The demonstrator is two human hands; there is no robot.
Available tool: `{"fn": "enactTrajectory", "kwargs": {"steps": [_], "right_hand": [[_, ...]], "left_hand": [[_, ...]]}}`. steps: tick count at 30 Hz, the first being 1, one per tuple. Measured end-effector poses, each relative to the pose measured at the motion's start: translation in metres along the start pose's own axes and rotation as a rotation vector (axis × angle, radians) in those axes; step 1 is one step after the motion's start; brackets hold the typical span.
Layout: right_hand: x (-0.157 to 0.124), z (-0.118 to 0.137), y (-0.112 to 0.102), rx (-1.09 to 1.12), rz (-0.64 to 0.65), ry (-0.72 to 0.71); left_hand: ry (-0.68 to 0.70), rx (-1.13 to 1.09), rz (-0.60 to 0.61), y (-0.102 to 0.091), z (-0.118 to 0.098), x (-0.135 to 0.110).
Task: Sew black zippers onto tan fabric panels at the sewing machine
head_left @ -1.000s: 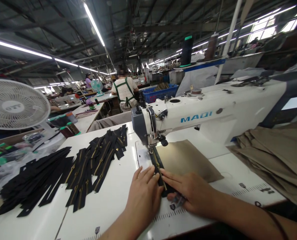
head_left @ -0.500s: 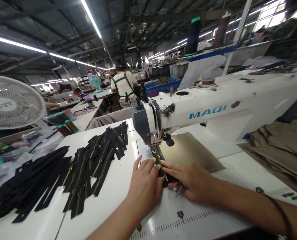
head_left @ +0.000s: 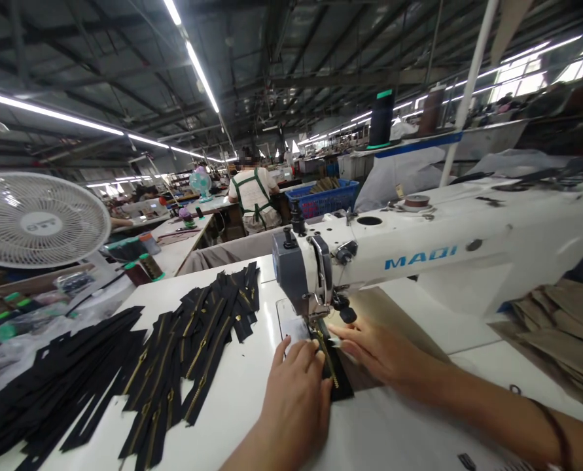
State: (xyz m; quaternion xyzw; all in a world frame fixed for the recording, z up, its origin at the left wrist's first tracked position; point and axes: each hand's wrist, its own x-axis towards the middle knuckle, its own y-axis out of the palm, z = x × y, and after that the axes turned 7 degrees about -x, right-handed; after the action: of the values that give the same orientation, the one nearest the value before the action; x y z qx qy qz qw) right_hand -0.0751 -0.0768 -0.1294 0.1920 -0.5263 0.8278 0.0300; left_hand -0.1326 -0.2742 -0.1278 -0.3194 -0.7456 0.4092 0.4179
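A white MAQI sewing machine [head_left: 419, 255] stands on the white table [head_left: 242, 392]. Under its presser foot lies a black zipper [head_left: 334, 374] with gold teeth, on top of a tan fabric piece [head_left: 399, 327]. My left hand [head_left: 296, 392] lies flat on the table against the zipper's left side, fingers pointing toward the needle. My right hand [head_left: 384, 353] rests flat on the tan fabric just right of the zipper, fingertips close to the presser foot. Neither hand grips anything; both press down.
A heap of black zippers [head_left: 173, 347] and black strips [head_left: 60, 386] covers the table's left. Folded tan fabric [head_left: 561, 327] is stacked at right. A white fan [head_left: 36, 219] stands at far left. A person in a green apron [head_left: 252, 196] sits at another station behind.
Both hands have slid forward toward the needle, feeding the zipper and tan fabric under the presser foot. The camera has tilted and moved closer.
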Motion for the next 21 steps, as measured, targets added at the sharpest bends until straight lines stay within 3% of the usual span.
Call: {"fn": "enactTrajectory", "kwargs": {"steps": [8,14,21], "right_hand": [[0.025,-0.011,0.011,-0.289,-0.086,-0.063],[0.026,-0.009,0.017,-0.324,-0.092,-0.007],[0.053,-0.029,0.027,-0.348,-0.115,0.098]], "left_hand": [[0.014,0.046,0.053,-0.004,0.000,0.004],[-0.003,0.070,0.096,-0.006,-0.002,0.007],[0.000,0.079,0.113,-0.007,-0.003,0.008]]}}
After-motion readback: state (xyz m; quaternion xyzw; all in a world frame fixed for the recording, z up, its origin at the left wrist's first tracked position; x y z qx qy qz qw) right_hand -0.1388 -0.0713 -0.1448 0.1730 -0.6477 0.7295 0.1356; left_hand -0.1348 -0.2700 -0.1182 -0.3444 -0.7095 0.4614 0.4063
